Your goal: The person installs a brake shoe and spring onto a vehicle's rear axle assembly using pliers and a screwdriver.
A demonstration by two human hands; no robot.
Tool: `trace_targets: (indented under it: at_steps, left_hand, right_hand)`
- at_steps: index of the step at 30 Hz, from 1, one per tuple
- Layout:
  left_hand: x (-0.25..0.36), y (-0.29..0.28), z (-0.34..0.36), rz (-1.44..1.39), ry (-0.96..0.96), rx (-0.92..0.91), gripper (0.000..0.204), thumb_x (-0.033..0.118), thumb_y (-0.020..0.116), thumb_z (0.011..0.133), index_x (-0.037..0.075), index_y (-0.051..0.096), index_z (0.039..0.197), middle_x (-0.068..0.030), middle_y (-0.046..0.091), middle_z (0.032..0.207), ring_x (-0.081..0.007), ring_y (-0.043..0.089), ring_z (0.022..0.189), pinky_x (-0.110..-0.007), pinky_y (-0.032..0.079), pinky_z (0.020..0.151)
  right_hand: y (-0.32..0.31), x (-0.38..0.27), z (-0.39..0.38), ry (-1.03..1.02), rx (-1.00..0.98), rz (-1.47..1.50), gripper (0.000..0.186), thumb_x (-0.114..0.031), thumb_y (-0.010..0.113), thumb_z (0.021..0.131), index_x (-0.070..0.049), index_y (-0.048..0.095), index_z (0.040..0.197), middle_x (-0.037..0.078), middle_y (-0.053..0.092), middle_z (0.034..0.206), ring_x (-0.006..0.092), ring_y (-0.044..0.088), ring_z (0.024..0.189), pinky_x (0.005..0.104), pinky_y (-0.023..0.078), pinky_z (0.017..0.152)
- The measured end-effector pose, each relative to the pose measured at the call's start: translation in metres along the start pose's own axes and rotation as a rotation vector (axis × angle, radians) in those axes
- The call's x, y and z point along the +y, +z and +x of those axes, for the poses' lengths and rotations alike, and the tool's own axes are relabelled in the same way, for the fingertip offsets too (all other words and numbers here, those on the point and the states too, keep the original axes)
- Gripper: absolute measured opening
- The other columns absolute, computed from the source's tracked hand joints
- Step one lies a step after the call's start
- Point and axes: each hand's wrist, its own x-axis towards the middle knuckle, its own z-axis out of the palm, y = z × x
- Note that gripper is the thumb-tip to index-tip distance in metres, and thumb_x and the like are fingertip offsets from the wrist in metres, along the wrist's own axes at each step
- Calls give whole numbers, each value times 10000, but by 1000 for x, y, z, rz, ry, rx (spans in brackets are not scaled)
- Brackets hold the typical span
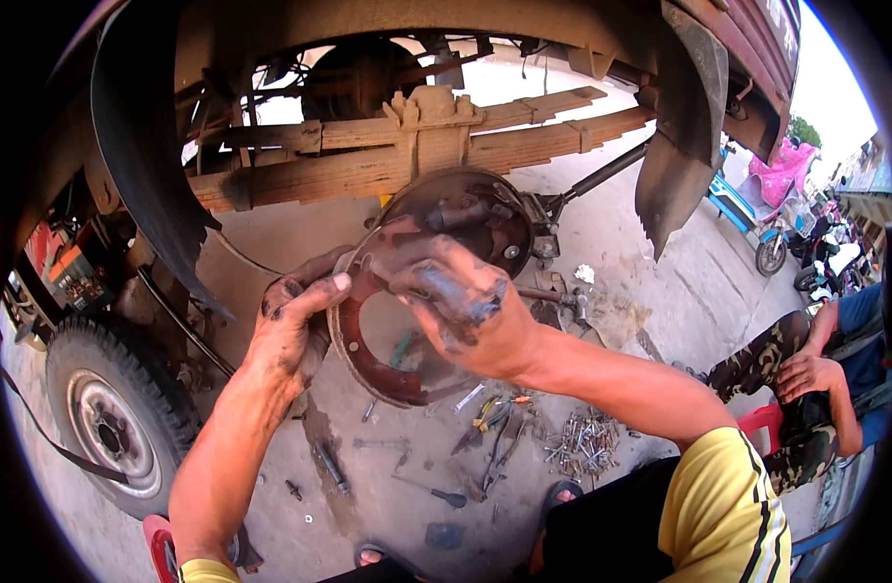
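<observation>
My left hand [289, 325] and my right hand [456, 306], both smeared with black grease, hold a round rusty red brake part [373, 364] up in front of me. The left hand grips its left rim, thumb on the front. My right hand covers its upper right side, fingers spread over the top. Behind it sits the vehicle's brake backing plate [465, 219] on the axle, under a stack of leaf springs [388, 155].
Pliers, screwdrivers, bolts and a pile of screws [582, 442] lie on the concrete below. A tyre [111, 418] stands at the left. Another person in camouflage trousers [786, 374] sits at the right. A mudflap [674, 136] hangs upper right.
</observation>
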Motion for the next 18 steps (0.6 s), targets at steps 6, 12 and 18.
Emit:
trace_targets:
  at_steps: [6,12,18]
  left_hand:
    - [-1,0,-2,-31,-10,13,477,146,696,866,-76,600,1277,-141,677,1178,-223,658,1068,-344,525,992]
    - [-7,-1,1,-58,-16,-12,493,228,696,882,-55,610,1276,-137,675,1202,-215,654,1076,-335,523,978]
    - [-9,-9,3,-102,-59,-1,474,238,681,901,-63,615,1262,-122,690,1148,-191,654,1033,-310,524,954]
  right_hand:
    - [2,9,-2,16,18,-18,330,68,701,774,-20,655,1089,139,607,1094,328,653,955,398,567,799]
    - [-1,16,5,-108,35,-129,337,77,685,750,-18,660,1072,145,609,1086,333,642,988,404,565,816]
    - [-4,18,3,-158,-76,-257,290,-17,646,776,13,656,1064,146,617,1088,320,630,1010,390,571,817]
